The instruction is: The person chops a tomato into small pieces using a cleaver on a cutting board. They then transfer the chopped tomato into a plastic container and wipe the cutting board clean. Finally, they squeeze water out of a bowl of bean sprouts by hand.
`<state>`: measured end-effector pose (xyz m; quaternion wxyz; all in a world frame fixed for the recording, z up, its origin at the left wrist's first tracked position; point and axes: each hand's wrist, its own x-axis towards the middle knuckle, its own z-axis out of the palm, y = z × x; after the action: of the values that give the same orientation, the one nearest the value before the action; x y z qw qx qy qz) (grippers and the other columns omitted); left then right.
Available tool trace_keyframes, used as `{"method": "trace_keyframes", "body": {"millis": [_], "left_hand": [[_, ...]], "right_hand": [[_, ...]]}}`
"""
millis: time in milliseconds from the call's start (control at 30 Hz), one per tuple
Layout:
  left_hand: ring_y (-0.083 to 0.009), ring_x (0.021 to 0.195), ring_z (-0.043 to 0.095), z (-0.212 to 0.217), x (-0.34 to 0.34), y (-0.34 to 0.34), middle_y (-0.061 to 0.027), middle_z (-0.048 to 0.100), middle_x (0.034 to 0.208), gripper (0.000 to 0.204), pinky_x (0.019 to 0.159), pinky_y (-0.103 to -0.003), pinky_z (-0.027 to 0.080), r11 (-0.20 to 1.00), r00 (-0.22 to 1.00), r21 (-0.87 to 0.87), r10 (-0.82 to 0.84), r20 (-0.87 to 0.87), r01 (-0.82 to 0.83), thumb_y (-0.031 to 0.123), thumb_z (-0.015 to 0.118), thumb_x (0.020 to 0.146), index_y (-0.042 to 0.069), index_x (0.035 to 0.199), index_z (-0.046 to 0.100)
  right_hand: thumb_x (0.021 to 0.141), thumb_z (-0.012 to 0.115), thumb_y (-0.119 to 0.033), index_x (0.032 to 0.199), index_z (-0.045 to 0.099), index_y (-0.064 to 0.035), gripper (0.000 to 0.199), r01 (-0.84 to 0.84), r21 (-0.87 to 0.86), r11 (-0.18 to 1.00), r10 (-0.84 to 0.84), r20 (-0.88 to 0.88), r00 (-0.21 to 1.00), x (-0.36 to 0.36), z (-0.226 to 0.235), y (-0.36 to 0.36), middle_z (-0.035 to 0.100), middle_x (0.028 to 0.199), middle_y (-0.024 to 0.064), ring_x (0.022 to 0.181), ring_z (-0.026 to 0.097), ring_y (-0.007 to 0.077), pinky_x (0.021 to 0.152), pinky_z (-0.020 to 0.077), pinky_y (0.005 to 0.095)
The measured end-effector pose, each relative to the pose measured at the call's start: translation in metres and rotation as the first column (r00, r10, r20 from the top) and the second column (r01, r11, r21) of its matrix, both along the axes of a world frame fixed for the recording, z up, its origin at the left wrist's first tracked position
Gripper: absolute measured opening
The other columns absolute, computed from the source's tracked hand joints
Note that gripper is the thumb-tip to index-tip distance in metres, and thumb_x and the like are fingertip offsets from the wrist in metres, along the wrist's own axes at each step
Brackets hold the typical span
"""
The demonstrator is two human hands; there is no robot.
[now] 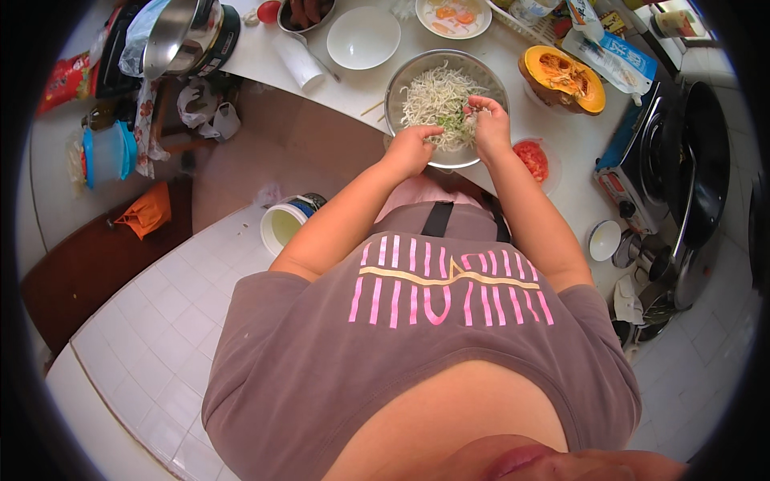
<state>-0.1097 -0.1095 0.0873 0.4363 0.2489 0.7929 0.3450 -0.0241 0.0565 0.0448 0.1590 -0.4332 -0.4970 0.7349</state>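
A round metal bowl (391, 103) near the front edge of the counter holds a heap of pale bean sprouts (437, 92), with some greenish bits among them near my hands. My left hand (412, 151) comes over the bowl's near left rim, its fingers closed in a pinch at the lower sprouts. On the right side, inside the rim, my right hand (491, 127) has its fingers curled together on some sprouts. What exactly lies between the fingertips is small and partly hidden. Just right of the bowl, a dish of chopped red food (531, 160) sits close to my right forearm.
A cut pumpkin (564, 78) lies at the right, near a gas stove (634, 180) with a black wok (706, 160). Behind stand a white bowl (363, 38) and a bowl of eggs (454, 16). A paper roll (298, 62) lies left. A bucket (282, 228) stands below.
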Motion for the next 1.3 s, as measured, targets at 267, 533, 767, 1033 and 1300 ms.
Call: {"method": "trace_keyframes", "body": {"millis": [267, 533, 767, 1033, 1300], "left_hand": [[-0.0381, 0.111, 0.052, -0.006, -0.027, 0.02, -0.0202, 0.051, 0.121, 0.059, 0.087, -0.044, 0.05, 0.989, 0.678, -0.126, -0.148, -0.72, 0.083, -0.002, 0.059, 0.076, 0.004, 0.134, 0.044], [-0.0397, 0.11, 0.051, -0.016, -0.038, 0.051, -0.022, 0.048, 0.122, 0.077, 0.091, -0.045, 0.048, 0.934, 0.738, -0.338, -0.308, -0.6, 0.115, 0.005, 0.075, 0.065, 0.0, 0.132, 0.038], [-0.0357, 0.109, 0.054, -0.037, -0.045, 0.044, -0.0188, 0.055, 0.116, 0.061, 0.095, -0.041, 0.045, 0.996, 0.87, -0.084, -0.069, -0.489, 0.032, 0.01, 0.077, 0.063, 0.005, 0.118, 0.051], [-0.0284, 0.099, 0.062, -0.031, -0.056, 0.043, -0.0153, 0.063, 0.109, 0.05, 0.088, -0.035, 0.05, 0.995, 0.96, 0.084, 0.066, -0.271, -0.044, 0.007, 0.073, 0.067, 0.003, 0.115, 0.058], [-0.0191, 0.088, 0.063, -0.031, -0.056, 0.04, -0.0109, 0.063, 0.102, 0.045, 0.074, -0.029, 0.052, 0.848, 0.793, 0.155, 0.388, 0.471, -0.507, -0.004, 0.063, 0.073, 0.003, 0.116, 0.054]], "right_hand": [[0.073, 0.071, -0.012, 0.112, 0.065, -0.0111, 0.039, -0.708, 0.582, 0.4, 0.16, 0.716, 0.68, -0.002, 0.056, -0.015, 0.047, 0.135, 0.0182, 0.119, 0.048, 0.0392, 0.097, 0.0437, 0.0482], [0.062, 0.082, -0.012, 0.128, 0.053, -0.0177, 0.072, -0.776, 0.623, 0.098, 0.278, 0.732, 0.623, -0.04, 0.041, -0.006, 0.044, 0.137, 0.0132, 0.125, 0.042, 0.0355, 0.098, 0.0422, 0.05], [0.062, 0.082, -0.013, 0.117, 0.057, -0.0165, 0.06, -0.794, 0.577, 0.19, 0.277, 0.745, 0.607, -0.038, 0.035, -0.005, 0.052, 0.123, 0.0096, 0.118, 0.047, 0.0321, 0.093, 0.0435, 0.0475], [0.064, 0.08, -0.014, 0.112, 0.06, -0.0158, 0.052, -0.717, 0.695, 0.045, 0.277, 0.681, 0.678, -0.041, 0.035, 0.0, 0.058, 0.114, 0.0057, 0.113, 0.051, 0.0303, 0.092, 0.0427, 0.0463], [0.069, 0.079, -0.018, 0.106, 0.065, -0.0108, 0.041, -0.678, 0.683, 0.272, 0.438, 0.54, 0.719, -0.045, 0.034, 0.008, 0.068, 0.101, 0.0107, 0.098, 0.063, 0.0291, 0.085, 0.0481, 0.0414]]}}
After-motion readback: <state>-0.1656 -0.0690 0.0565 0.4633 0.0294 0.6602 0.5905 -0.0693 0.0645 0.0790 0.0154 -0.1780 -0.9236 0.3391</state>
